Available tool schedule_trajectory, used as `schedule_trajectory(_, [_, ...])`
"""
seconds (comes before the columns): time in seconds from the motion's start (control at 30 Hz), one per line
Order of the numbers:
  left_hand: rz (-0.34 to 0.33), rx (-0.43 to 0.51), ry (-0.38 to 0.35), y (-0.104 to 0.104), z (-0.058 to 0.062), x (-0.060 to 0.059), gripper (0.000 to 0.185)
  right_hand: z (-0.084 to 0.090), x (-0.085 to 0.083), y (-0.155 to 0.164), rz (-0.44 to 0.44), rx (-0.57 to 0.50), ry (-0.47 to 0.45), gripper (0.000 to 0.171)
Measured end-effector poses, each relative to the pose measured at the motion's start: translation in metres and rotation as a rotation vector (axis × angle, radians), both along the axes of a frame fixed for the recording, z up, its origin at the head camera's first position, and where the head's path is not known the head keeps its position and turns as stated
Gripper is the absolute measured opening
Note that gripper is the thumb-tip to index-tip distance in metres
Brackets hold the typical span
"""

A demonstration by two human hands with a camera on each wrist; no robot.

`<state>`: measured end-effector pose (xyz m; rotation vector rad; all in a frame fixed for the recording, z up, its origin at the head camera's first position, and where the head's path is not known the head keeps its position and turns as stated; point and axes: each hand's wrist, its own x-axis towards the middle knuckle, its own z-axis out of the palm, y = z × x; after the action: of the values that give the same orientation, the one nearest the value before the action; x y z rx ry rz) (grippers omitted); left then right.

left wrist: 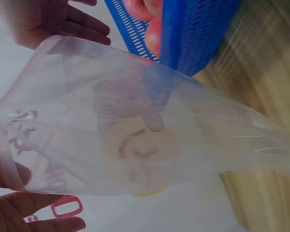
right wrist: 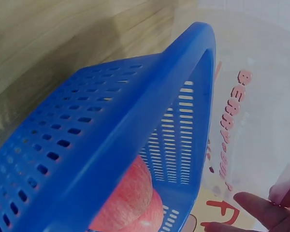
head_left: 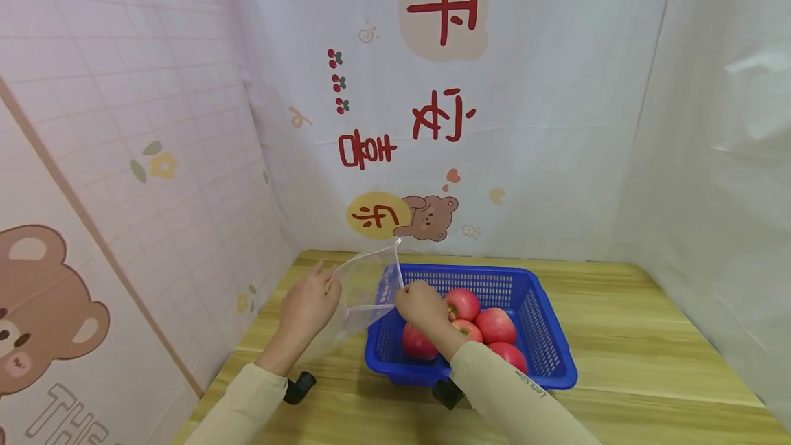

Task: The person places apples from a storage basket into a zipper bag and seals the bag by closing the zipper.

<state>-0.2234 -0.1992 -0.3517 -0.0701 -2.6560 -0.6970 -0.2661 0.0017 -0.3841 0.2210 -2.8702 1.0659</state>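
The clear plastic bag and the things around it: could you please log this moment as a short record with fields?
bag: clear plastic bag, held up left of the basket, looks empty
left hand: left hand grips the bag's left edge
right hand: right hand pinches the bag's right edge, above the basket's left end
basket: blue slotted basket on the wooden table
contents: five red apples showing in the basket
surroundings: printed bear backdrop behind
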Motion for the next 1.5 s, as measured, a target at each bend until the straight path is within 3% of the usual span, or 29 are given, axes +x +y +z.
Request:
schedule_trajectory(0.33, [-0.123,0.228,-0.021,-0.004,-0.019,-0.016,0.044,-0.001,-0.003,0.005,-0.009,0.029,-0.041,0.041])
schedule_trajectory(0.77, [-0.092,0.205,-0.039,0.005,-0.019,-0.018,0.047,-0.001,-0.005,0.016,0.05,-0.002,-0.074,0.043])
schedule_trajectory(1.07, [-0.07,0.228,-0.037,0.005,-0.02,-0.019,0.048,0.001,-0.009,0.026,0.034,-0.07,-0.091,0.044])
schedule_trajectory(1.5, [-0.05,0.239,-0.006,0.003,-0.022,-0.02,0.047,0.006,-0.011,0.039,0.008,-0.023,-0.068,0.043])
